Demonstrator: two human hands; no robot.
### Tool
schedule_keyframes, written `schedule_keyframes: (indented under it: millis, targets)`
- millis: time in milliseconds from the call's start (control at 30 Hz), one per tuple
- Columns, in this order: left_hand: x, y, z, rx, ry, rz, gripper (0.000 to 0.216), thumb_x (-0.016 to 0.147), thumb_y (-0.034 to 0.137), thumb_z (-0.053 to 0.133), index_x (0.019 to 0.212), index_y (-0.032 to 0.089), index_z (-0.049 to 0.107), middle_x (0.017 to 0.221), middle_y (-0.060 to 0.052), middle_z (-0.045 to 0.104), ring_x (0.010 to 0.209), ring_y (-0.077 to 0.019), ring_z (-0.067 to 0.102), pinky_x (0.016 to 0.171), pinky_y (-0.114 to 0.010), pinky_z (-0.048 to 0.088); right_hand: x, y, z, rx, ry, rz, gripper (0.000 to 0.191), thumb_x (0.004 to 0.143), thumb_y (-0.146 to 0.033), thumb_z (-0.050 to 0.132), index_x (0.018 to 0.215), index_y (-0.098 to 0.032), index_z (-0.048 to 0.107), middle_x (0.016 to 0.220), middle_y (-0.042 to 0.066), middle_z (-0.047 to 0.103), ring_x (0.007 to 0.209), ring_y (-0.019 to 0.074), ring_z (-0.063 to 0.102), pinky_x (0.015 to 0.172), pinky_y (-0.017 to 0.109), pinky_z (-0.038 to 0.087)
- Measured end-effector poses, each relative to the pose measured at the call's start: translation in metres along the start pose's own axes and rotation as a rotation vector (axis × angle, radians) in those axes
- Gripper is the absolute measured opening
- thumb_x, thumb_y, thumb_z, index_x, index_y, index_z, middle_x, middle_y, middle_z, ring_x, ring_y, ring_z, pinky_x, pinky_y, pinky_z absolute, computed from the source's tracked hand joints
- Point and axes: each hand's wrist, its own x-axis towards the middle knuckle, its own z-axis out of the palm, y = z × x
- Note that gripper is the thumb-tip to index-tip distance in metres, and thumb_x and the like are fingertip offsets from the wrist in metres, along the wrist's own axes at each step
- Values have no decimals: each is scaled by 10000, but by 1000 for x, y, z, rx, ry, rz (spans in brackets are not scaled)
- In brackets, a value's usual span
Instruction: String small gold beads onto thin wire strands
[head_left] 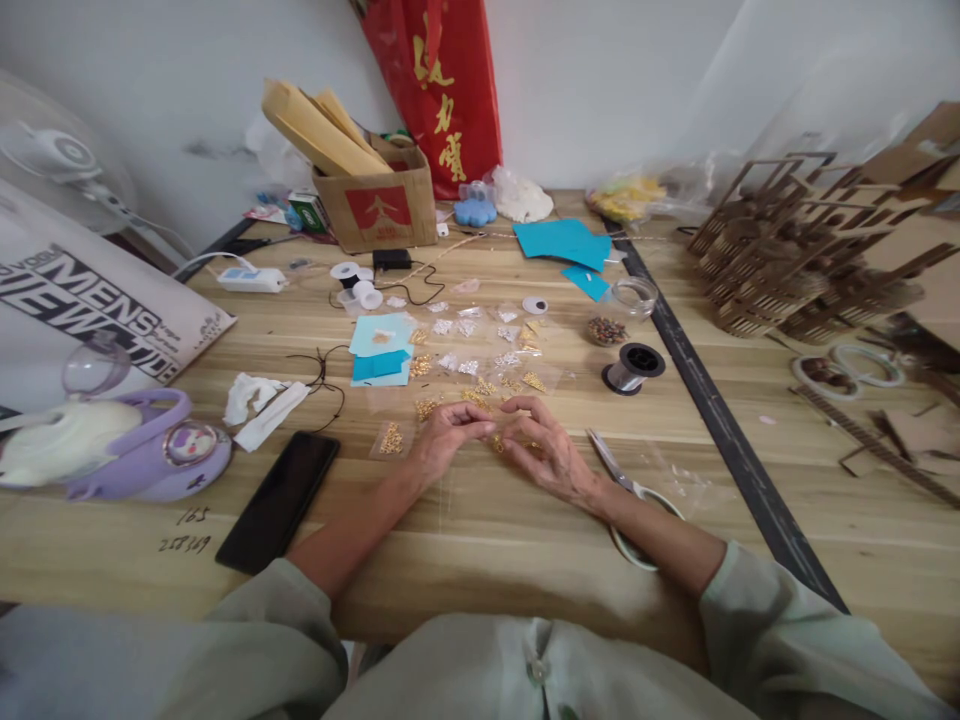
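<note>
At frame centre, left hand (444, 440) and right hand (551, 460) curl half-closed near gold-coloured beads (535, 381); I cannot tell what they grip.

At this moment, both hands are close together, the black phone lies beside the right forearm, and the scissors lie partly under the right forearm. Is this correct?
Not quite: the head view shows the black phone beside the left forearm, not the right forearm. The left hand and right hand are indeed close together, and the scissors lie partly under the right forearm.
</note>
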Motion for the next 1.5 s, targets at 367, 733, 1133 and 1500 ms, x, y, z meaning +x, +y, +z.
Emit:
schedule_keyframes:
  millis: [367, 733, 1133, 1500]
  targets:
    - [-4, 4, 4, 63, -74, 34, 171, 650, 247, 761, 739, 136, 666, 728, -15, 662, 697, -124, 585, 715, -255, 447, 4, 0, -2, 65, 10, 74, 123, 927, -281, 498, 896, -200, 586, 1061, 96, 542, 993, 204, 563, 832, 369, 514]
    - [-7, 5, 8, 99, -177, 82, 289, 703, 186, 705, 921, 156, 518, 722, 15, 574, 681, -97, 566, 667, -230, 446, 2, 5, 3, 34, -59, -45, 98, 927, -175, 467, 915, -187, 564, 1129, 124, 565, 1090, 208, 559, 879, 363, 504]
    - [-3, 0, 1, 68, -241, -13, 633, 664, 268, 772, 1184, 164, 427, 684, 30, 582, 624, -113, 586, 624, -251, 476, 3, 3, -3, -337, -146, -216, 162, 923, -169, 469, 1028, -172, 591, 1343, 129, 495, 1102, 234, 543, 886, 408, 515]
    - [-5, 8, -1, -27, -259, -88, 627, 682, 297, 776, 1199, 153, 452, 692, 39, 561, 613, -86, 542, 620, -228, 429, 0, -2, -3, -561, -181, -244, 189, 958, -192, 402, 989, -153, 585, 1006, 108, 604, 841, 160, 595, 614, 245, 481]
